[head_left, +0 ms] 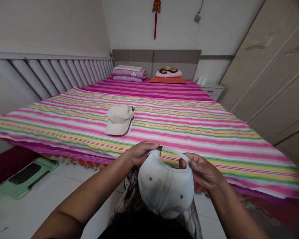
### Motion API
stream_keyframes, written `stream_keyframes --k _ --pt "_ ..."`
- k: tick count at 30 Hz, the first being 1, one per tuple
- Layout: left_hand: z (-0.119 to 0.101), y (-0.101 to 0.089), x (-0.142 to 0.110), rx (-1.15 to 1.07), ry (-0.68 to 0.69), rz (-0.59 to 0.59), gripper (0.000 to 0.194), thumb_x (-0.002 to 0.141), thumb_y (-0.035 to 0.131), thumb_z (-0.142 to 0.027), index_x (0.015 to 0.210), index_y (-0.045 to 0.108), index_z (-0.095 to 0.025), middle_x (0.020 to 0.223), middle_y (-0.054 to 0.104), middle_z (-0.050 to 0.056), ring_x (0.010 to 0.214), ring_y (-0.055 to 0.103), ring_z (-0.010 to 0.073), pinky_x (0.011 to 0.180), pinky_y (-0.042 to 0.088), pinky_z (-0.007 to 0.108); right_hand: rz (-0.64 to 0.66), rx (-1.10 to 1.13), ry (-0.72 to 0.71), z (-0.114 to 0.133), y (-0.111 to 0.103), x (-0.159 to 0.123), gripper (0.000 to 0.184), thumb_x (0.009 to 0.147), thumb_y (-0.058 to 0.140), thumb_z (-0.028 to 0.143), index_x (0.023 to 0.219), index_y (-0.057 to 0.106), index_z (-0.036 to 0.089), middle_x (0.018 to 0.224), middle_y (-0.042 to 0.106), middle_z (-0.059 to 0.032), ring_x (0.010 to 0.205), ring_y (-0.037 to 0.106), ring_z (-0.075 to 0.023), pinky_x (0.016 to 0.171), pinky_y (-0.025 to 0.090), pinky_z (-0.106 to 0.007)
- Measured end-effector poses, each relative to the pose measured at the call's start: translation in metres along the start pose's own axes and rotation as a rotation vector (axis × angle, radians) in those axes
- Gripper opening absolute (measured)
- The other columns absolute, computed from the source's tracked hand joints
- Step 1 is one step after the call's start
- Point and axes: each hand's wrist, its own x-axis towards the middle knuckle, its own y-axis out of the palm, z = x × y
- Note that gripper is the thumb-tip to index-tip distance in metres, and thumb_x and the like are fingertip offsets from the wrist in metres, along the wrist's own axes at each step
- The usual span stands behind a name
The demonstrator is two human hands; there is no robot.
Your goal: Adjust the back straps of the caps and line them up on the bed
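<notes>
Just in front of my body I hold a pale, light-blue baseball cap (166, 186) by the two sides of its back opening. My left hand (142, 152) pinches the left end of the adjusting strap. On the other side, my right hand (201, 169) grips the strap's right end, fingers partly hidden behind it. The cap's crown hangs toward me, with two eyelets and a centre seam showing; its brim is out of sight. Farther off, a beige cap (119, 118) with a small dark logo lies on the striped bed (201, 132), apart from both hands.
Folded purple bedding (129, 73) and a pink and orange stack (167, 78) lie by the headboard (139, 54). A white radiator (64, 74) runs along the left. A green plastic stool (25, 177) stands at lower left. Wardrobe doors (269, 73) and a nightstand (211, 90) are at right.
</notes>
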Motion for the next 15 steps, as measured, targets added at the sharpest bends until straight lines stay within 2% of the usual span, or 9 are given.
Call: stream_keyframes --k 2,4,8,12,15 --pt "-0.001 -0.001 0.001 -0.021 0.024 0.025 0.014 0.063 0.065 -0.023 0.064 0.058 -0.01 0.057 0.058 0.002 0.052 0.054 0.0109 0.056 0.04 0.023 0.035 -0.053 0.078 0.003 -0.001 0.0 0.028 0.06 0.072 0.036 0.074 0.064 0.012 0.059 0.062 -0.0025 0.051 0.055 -0.0119 0.049 0.04 -0.021" --pt "-0.002 -0.002 0.0 -0.03 0.045 0.013 0.017 0.061 0.067 -0.023 0.067 0.06 -0.009 0.059 0.06 0.003 0.054 0.056 0.0112 0.058 0.041 0.023 0.023 -0.079 0.096 0.005 -0.003 0.0 0.028 0.06 0.072 0.035 0.074 0.065 0.012 0.058 0.063 -0.0039 0.051 0.057 -0.0134 0.05 0.041 -0.023" --pt "-0.011 -0.003 -0.004 0.009 0.033 0.005 0.02 0.06 0.069 -0.024 0.069 0.061 -0.008 0.061 0.062 0.004 0.055 0.057 0.0115 0.058 0.041 0.022 -0.09 0.011 -0.022 0.01 -0.003 -0.001 0.028 0.055 0.074 0.035 0.071 0.067 0.012 0.058 0.064 -0.0051 0.049 0.056 -0.0134 0.049 0.041 -0.023" --pt "-0.025 0.001 -0.007 0.128 0.034 0.125 0.024 0.057 0.067 -0.024 0.072 0.064 -0.005 0.061 0.064 0.008 0.055 0.058 0.0153 0.056 0.042 0.026 -0.238 0.065 -0.164 0.02 0.007 -0.005 0.026 0.052 0.076 0.039 0.065 0.065 0.018 0.052 0.058 -0.0008 0.043 0.049 -0.0116 0.043 0.037 -0.024" --pt "-0.025 0.004 -0.003 0.171 -0.028 0.2 0.015 0.052 0.067 -0.015 0.063 0.065 -0.006 0.056 0.062 0.007 0.052 0.058 0.0168 0.056 0.042 0.027 -0.308 0.101 -0.26 0.031 0.017 -0.003 0.026 0.06 0.067 0.049 0.067 0.062 0.025 0.05 0.053 0.0019 0.039 0.044 -0.0116 0.041 0.038 -0.025"
